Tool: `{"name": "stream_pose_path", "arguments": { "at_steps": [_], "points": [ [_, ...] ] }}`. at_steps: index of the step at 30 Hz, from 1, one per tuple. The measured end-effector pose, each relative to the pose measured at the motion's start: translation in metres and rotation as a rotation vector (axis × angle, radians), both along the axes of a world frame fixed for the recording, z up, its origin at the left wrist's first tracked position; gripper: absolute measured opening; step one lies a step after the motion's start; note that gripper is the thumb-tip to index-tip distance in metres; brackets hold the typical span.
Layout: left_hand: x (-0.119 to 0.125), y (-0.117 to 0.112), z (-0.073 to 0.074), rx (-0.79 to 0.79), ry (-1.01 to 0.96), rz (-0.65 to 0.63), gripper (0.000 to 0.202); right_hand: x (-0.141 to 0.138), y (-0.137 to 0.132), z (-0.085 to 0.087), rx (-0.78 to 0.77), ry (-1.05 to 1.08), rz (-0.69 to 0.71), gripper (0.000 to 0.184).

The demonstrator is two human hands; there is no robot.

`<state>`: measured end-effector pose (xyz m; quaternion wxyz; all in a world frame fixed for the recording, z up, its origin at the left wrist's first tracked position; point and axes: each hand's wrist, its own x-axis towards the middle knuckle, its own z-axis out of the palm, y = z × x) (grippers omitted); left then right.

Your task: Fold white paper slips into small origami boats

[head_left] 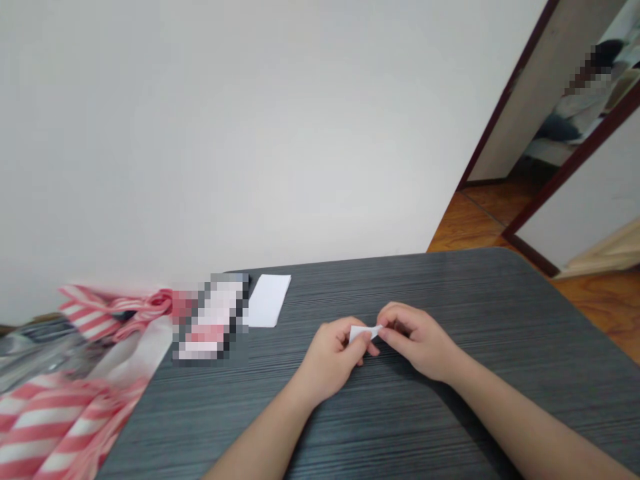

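I log my left hand (327, 357) and right hand (417, 340) firmly fingertip-pinching a small folded white paper piece (361, 333) over the dark grey woodgrain counter (450, 280).

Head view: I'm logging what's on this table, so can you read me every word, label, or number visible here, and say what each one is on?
No readable text anywhere. The pixelated item is blurred out, so anything on it cannot be read. The small folded white paper and the white paper sheet show no writing, and the pink-striped bag shows only stripes.
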<state>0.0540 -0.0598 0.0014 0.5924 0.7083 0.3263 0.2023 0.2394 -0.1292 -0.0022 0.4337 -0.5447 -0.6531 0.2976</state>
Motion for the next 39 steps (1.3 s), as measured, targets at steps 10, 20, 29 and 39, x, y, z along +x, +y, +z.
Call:
{"name": "stream_pose_path", "arguments": {
  "at_steps": [10,20,29,39],
  "points": [
    [-0.0001,-0.0001,-0.0016,-0.06,-0.007,0.009,0.026,0.0005,0.0012,0.0027,0.098,-0.052,0.022,0.01],
    [-0.0005,0.0003,-0.0032,-0.024,-0.051,-0.008,0.027,0.0011,0.0001,0.0005,0.042,-0.027,-0.031,0.009],
    [-0.001,-0.0006,-0.0037,0.006,-0.102,0.102,0.029,0.0036,0.0004,0.0012,0.119,-0.034,0.016,0.009],
    [-0.0053,0.0023,-0.0082,0.154,-0.127,0.031,0.022,0.0056,-0.0006,-0.0017,0.023,0.041,-0.03,0.012]
  ]
}}
